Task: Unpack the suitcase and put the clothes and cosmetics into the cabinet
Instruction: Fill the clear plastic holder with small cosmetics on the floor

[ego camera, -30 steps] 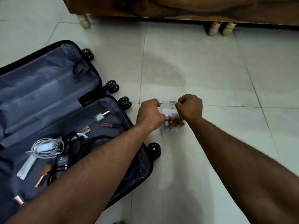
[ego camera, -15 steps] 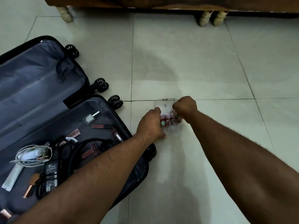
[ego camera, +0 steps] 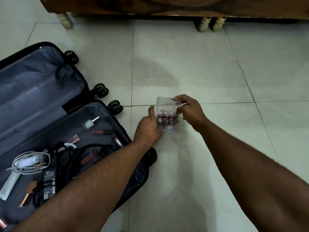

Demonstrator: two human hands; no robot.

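A clear plastic box [ego camera: 165,108] with several small reddish cosmetic bottles in its bottom stands on the floor tiles, right of the suitcase. My left hand [ego camera: 148,129] holds its near-left lower side, thumb against the wall. My right hand [ego camera: 189,111] grips the box's upper right edge. The open black suitcase [ego camera: 55,104] lies at left, its grey lining bare in the far half. In the near half lie a nail polish bottle [ego camera: 90,124], lipsticks [ego camera: 102,131], a white tube [ego camera: 10,185], cables and a black power adapter [ego camera: 49,183].
A wooden cabinet [ego camera: 167,5] on pale turned feet [ego camera: 210,24] runs along the top edge. Suitcase wheels [ego camera: 115,106] stick out toward the box. Pale floor tiles [ego camera: 217,64] stretch to the right and ahead.
The box has been stood more upright between both hands. My right hand slid to its top right edge and my left hand dropped to its lower side.
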